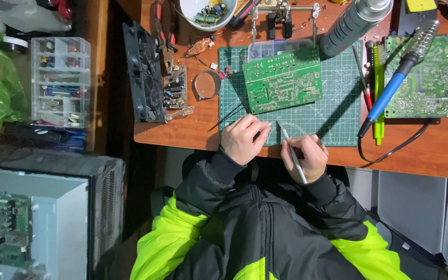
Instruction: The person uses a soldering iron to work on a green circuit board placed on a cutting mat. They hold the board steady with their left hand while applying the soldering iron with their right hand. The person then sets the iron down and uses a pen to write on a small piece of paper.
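Tweezers (pixel 292 155) sit in right hand (pixel 307 155), pinch-held like a pen, long axis running up-left, tip over green cutting mat (pixel 333 111) near desk (pixel 442 150) front edge. Left hand (pixel 242 137) loosely curled, fingertips on mat, nothing visibly held. Green circuit board (pixel 283 85) lies just beyond both hands, flat, rigid, studded w/ solder joints; left hand slightly nearer.

An electronics repair workshop, cramped and well used. Told by a green gridded cutting mat (pixel 333 111) on a brown wooden bench (pixel 431 150), bare green circuit boards (pixel 283 85), and a blue-handled soldering iron (pixel 390 93) in its coiled wire stand. Also a clear plastic drawer box of small parts (pixel 60 80), a white bowl of loose capacitors (pixel 206 13), black cooling fans (pixel 141 72), and an opened appliance chassis with exposed board (pixel 1 228) at lower left.
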